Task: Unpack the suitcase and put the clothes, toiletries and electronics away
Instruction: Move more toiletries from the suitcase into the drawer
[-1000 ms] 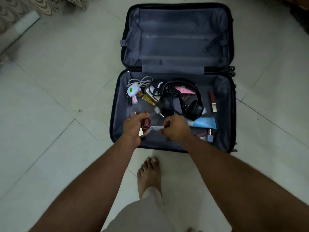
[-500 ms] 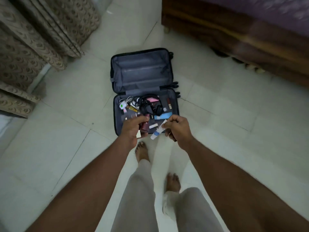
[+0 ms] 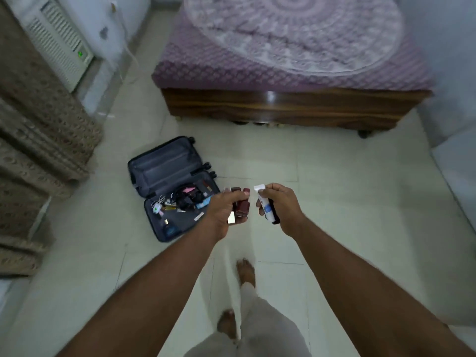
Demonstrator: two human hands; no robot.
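The open dark suitcase lies on the tiled floor to the left, its near half holding black headphones, a white charger, a light blue tube and other small toiletries. My left hand grips several small dark red cosmetic bottles, held above the floor to the right of the suitcase. My right hand grips a small white tube together with a dark item beneath it. Both hands are raised side by side, a short gap between them.
A wooden bed with a purple patterned cover stands ahead. Patterned curtains hang at the left, with a white appliance behind them. My bare feet stand on pale tiles.
I have stood up and turned right, away from the suitcase, which now appears smaller and to the left. Both hands lifted the bottles and the tube out of it and carry them.
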